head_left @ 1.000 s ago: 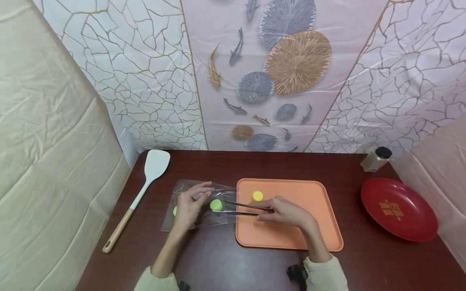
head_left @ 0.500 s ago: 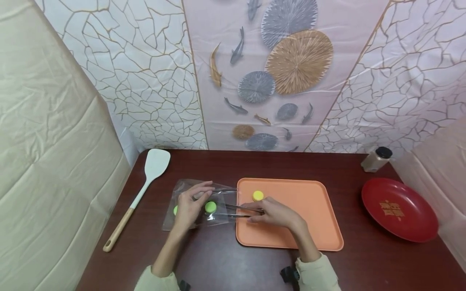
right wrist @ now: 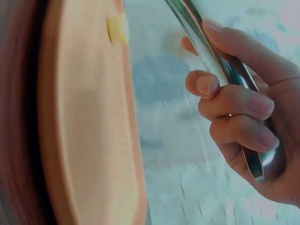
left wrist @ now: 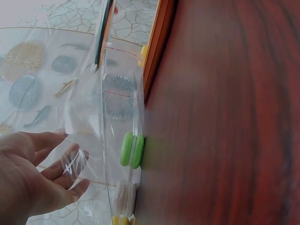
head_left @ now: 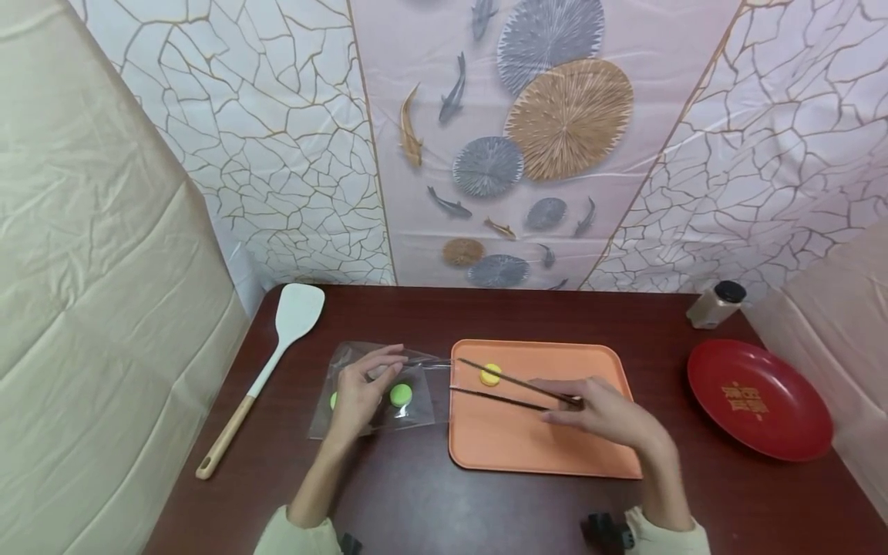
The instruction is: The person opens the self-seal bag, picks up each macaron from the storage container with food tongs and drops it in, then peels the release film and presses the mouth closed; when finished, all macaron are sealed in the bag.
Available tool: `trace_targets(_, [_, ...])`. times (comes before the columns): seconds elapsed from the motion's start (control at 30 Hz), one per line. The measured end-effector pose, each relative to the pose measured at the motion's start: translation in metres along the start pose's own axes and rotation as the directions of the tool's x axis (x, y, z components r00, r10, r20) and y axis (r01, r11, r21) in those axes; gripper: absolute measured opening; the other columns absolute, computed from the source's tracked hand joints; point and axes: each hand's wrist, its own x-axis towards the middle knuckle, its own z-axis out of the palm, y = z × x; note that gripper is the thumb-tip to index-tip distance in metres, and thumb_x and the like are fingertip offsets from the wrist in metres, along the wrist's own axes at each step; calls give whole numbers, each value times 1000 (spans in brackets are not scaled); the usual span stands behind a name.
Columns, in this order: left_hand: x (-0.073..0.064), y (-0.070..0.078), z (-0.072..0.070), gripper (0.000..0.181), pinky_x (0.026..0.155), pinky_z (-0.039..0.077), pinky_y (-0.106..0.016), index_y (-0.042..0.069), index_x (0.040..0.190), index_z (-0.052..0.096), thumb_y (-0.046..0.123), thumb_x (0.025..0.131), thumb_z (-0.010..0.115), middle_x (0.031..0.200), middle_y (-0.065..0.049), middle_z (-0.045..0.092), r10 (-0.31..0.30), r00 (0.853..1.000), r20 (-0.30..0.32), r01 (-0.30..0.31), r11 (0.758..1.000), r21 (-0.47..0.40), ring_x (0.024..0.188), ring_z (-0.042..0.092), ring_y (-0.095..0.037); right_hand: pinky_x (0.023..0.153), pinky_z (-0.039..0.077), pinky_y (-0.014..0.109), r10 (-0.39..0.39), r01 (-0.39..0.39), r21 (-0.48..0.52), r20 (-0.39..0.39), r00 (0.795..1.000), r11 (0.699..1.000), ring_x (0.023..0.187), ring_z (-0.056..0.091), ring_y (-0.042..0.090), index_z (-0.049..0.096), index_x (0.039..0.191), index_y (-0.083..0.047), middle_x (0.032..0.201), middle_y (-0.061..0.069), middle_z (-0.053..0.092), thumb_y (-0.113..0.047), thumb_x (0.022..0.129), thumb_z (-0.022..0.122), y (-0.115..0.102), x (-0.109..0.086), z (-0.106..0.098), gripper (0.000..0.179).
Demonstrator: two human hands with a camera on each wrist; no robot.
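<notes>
"At nine o'clock of the tray (head_left: 548, 455), what is found?"

"Clear bag (head_left: 420, 385), macarons (head_left: 401, 395) inside. Left hand (head_left: 359, 393) pinches its film, presumably to keep the mouth open."

"Right hand (head_left: 600, 408)?"

"Fingers curled round metal tongs (head_left: 525, 383) near the joined end, likely for reach; arms apart, gripping nothing. Yellow macaron (head_left: 490, 379) sits at the tray's ten o'clock; one arm crosses it in view, contact undetermined."

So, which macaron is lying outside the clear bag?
The yellow macaron on the orange tray; green macarons, a whitish one and another yellow one are in the clear bag.
</notes>
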Motion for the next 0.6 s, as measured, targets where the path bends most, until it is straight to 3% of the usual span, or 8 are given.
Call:
trace_targets(0.1, [1, 0, 1, 10, 105, 53, -19, 0, 107, 86, 0, 98, 80, 131, -16, 79, 8, 1000, -2, -8, 1000, -9, 135, 70, -35, 58, 39, 24, 57, -58, -15, -43, 997, 998, 64, 45, 2, 71, 147, -11, 70, -11, 48, -26, 99, 83, 10, -19, -13, 51])
trace_targets(0.27, [1, 2, 1, 10, 103, 50, -13, 1, 107, 86, 1, 98, 81, 130, -16, 80, 17, 1000, -3, -17, 1000, 6, 134, 71, -35, 59, 41, 24, 107, -110, -32, -71, 992, 993, 64, 46, 2, 72, 146, -11, 71, -10, 50, -28, 99, 84, 23, -36, -21, 52])
trace_targets(0.5, [0, 3, 2, 11, 105, 50, -16, 4, 108, 86, 5, 98, 82, 130, -13, 80, 18, 1000, -10, -18, 999, 34, 133, 71, -34, 55, 40, 23, 66, -66, 15, -17, 998, 998, 60, 44, 1, 71, 144, -6, 69, -11, 46, -25, 101, 82, 33, -35, -16, 49])
trace_targets(0.6, [0, 4, 3, 12, 106, 50, -18, 4, 109, 86, 4, 98, 81, 130, -12, 80, 16, 1000, -6, -16, 999, 39, 133, 71, -33, 58, 42, 23, 75, -75, 8, 3, 997, 997, 65, 47, 0, 70, 146, -4, 77, -9, 58, -25, 102, 80, 36, -31, -13, 50])
